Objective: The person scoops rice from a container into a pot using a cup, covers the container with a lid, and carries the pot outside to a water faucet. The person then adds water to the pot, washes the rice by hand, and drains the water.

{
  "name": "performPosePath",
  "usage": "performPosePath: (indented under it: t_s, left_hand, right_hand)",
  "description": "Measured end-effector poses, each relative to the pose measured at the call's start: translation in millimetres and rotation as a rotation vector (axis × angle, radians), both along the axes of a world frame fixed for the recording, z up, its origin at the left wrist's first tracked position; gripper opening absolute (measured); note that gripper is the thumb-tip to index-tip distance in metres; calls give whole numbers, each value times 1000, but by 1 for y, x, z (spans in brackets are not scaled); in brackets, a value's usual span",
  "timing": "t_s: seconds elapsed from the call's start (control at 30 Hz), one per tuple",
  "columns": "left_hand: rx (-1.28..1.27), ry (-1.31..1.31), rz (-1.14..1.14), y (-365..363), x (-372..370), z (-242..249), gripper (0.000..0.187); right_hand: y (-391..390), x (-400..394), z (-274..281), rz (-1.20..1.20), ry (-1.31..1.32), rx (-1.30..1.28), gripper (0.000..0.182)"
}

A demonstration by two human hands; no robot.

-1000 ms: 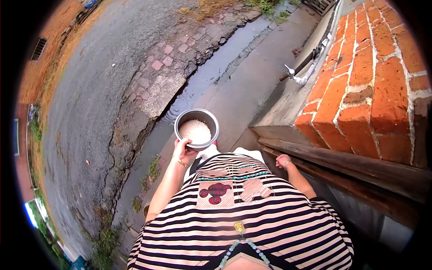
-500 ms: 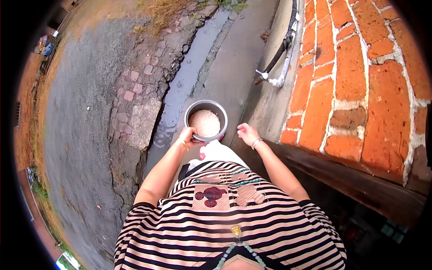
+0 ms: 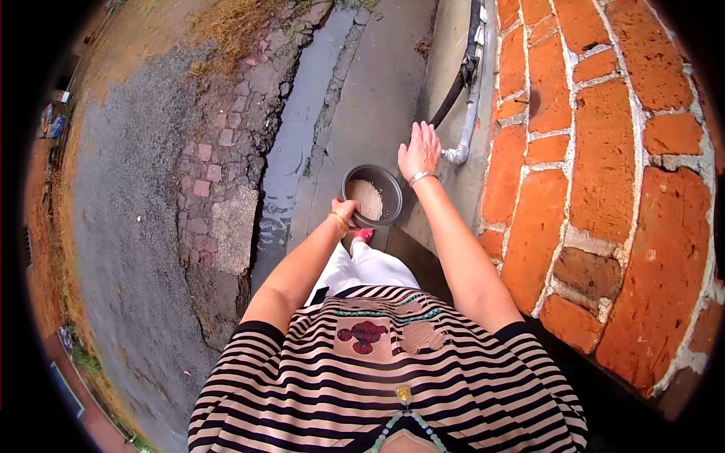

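My left hand [image 3: 346,211] grips the near left rim of a dark grey metal cooking pot [image 3: 391,189]. White rice [image 3: 366,199] lies in the pot, heaped toward its left side, and the pot leans a little. My right hand [image 3: 420,151] is stretched out ahead, right of the pot, its fingers extended and apart from the pot. It overlaps the spot where the tap sits on the grey pipe elbow [image 3: 457,155], so the tap is hidden behind it. A black hose [image 3: 451,98] runs up from behind my fingers.
A brick wall [image 3: 589,166] rises close on my right, with a concrete ledge [image 3: 445,68] along its foot. To the left, a gutter with water [image 3: 302,113] runs beside broken paving [image 3: 219,174] and a gravel road [image 3: 136,189]. My red shoe [image 3: 363,235] shows below the pot.
My right hand has moved forward from beside the pot to over the tap, its fingers uncurling. The pot, in my left hand, has shifted right and tilted, and the rice has slid leftward.
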State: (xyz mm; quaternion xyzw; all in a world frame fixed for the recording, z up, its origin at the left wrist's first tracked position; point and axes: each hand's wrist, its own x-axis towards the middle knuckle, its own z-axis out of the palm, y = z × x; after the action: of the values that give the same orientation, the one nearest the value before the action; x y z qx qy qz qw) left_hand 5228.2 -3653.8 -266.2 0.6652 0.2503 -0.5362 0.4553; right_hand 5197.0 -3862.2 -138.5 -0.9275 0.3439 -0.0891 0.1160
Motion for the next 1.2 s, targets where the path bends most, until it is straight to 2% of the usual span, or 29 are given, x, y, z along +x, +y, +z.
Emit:
performPosePath:
  t_s: [0.07, 0.13, 0.37, 0.47, 0.5, 0.63, 0.73, 0.87, 1.03, 1.2]
  left_hand:
    - [19, 29, -13, -19, 7, -8, 71]
    - [-3, 13, -29, -37, 13, -18, 76]
    - [1, 10, -34, -95, 21, -52, 76]
    - [-29, 50, -14, -112, 24, -77, 76]
    - [-52, 54, -5, -118, 25, -76, 76]
    - [-177, 70, 29, -136, 30, -69, 75]
    - [-222, 100, 48, -145, 35, -71, 78]
    - [-287, 143, 89, -148, 38, -74, 79]
    - [-419, 176, 73, -144, 44, -79, 90]
    - [-422, 227, 58, -142, 47, -84, 93]
  right_hand:
    - [-16, -5, -14, -27, 141, -36, 55]
    - [-24, -10, -24, -12, 300, 59, 49]
    - [-39, -15, -42, 88, 40, 175, 21]
    - [-31, -19, -39, 70, -43, 49, 21]
    - [-28, -20, -36, 51, -47, 128, 20]
    - [-23, -23, -38, 95, -154, 155, 16]
    - [-33, -27, -35, 153, -134, 214, 14]
    - [-37, -30, -35, 147, -166, 307, 23]
    - [-39, -30, -37, 160, -150, 328, 24]
    - [-40, -30, -38, 151, -144, 314, 21]
